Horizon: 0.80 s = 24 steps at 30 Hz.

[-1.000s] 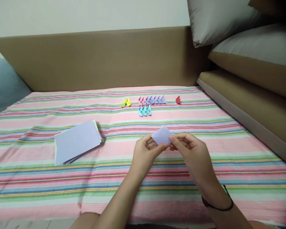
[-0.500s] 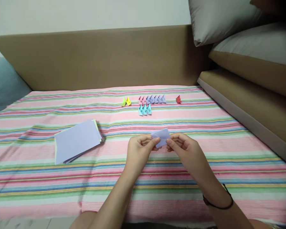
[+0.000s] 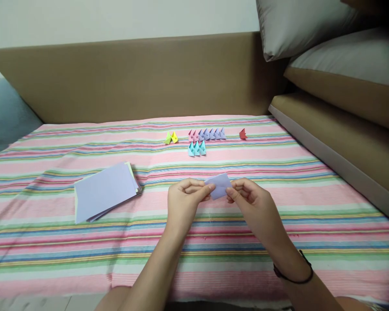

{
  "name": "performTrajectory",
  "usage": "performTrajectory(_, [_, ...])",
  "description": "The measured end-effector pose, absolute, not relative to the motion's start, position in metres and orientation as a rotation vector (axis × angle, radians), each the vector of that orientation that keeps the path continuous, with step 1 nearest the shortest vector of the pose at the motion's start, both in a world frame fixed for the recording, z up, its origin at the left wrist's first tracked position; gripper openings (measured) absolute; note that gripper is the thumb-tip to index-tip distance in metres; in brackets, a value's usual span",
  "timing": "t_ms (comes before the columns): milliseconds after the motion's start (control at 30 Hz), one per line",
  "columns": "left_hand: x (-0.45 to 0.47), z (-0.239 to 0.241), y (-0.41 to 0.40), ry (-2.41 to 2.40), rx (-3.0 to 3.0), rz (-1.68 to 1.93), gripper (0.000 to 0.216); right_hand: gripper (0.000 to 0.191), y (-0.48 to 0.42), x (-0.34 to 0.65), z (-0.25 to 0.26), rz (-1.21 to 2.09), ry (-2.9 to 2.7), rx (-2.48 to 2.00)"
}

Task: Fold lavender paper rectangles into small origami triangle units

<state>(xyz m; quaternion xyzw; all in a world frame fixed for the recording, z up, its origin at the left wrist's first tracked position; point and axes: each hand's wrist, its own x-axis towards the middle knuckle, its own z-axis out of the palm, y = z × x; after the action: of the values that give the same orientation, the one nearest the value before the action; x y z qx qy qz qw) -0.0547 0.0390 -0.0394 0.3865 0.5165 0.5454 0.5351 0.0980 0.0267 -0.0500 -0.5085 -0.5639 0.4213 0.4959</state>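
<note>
A small folded lilac paper (image 3: 219, 185) is held above the striped bedspread (image 3: 278, 194) between both hands. My left hand (image 3: 183, 202) pinches its left end with thumb and fingers closed. My right hand (image 3: 253, 203), with a dark band on the wrist, pinches the right end the same way. Both hands hover near the front middle of the bed.
A stack of lilac paper sheets (image 3: 104, 191) lies to the left. Farther back sit small folded paper pieces: yellow-green ones (image 3: 171, 138), a pink and lilac row (image 3: 206, 134), three blue ones (image 3: 196, 149), one red (image 3: 243, 134). Brown cushions (image 3: 340, 129) and a grey pillow (image 3: 298, 26) are at right.
The paper went from a raised pointed shape to a flatter, narrower fold. Both hands shifted slightly left while keeping their pinch.
</note>
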Motion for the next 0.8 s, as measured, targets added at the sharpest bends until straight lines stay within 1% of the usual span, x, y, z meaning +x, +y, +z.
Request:
performTrajectory(233, [-0.0531,-0.0374,0.0376,1.290,0.939,1.373,0.023,0.019,0.0252,0.0923,-0.0509,1.035,-1.327,-1.229])
performTrajectory(467, [-0.0528,-0.0379,0.0392,1.223,0.948,1.420,0.022,0.023,0.0254,0.0902,-0.0519,1.029,-1.285,-1.254])
performTrajectory(800, [-0.0532,-0.0372,0.0379,1.170,1.002,1.437,0.019,0.020,0.0256,0.0908,-0.0509,1.021,-1.271,-1.251])
